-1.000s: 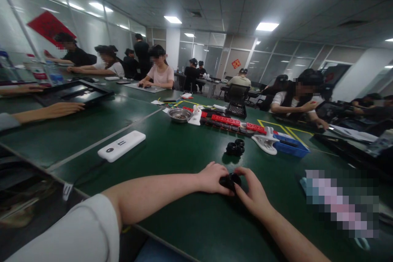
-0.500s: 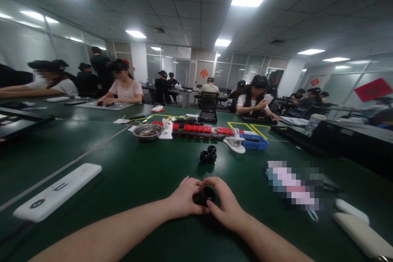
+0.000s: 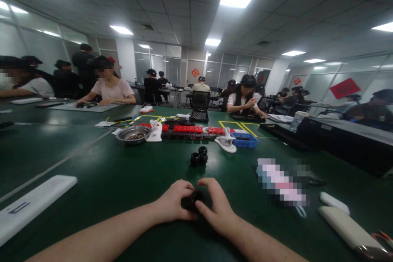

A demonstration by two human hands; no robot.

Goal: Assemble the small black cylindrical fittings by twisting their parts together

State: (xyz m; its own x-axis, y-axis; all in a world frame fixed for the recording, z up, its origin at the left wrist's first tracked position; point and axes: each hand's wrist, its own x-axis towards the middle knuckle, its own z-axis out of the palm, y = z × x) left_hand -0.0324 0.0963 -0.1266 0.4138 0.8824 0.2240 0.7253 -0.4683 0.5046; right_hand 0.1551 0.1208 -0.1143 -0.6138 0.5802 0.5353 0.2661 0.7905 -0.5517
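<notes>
Low in the middle of the head view, my left hand (image 3: 175, 201) curls round the left side of a black round part (image 3: 195, 199). My right hand (image 3: 216, 206) is at its right side, the thumb against the part and the index finger arched above it. The part's opening faces up between the hands, and its lower side is partly hidden by fingers. Farther forward, three similar black round parts (image 3: 203, 158) stand close together on the green table (image 3: 147, 163).
Beyond lie a metal bowl (image 3: 134, 135) of small pieces, a row of red blocks (image 3: 188, 128), white clamps (image 3: 226, 142) and a blue tray (image 3: 245, 141). A white bar (image 3: 33, 204) is at left; a beige case (image 3: 346, 227) is at right. People sit across the table.
The whole view has shifted, so the table items and my hands appear farther left. My right index finger looks slightly more lifted from the black part. Both hands stay around it.
</notes>
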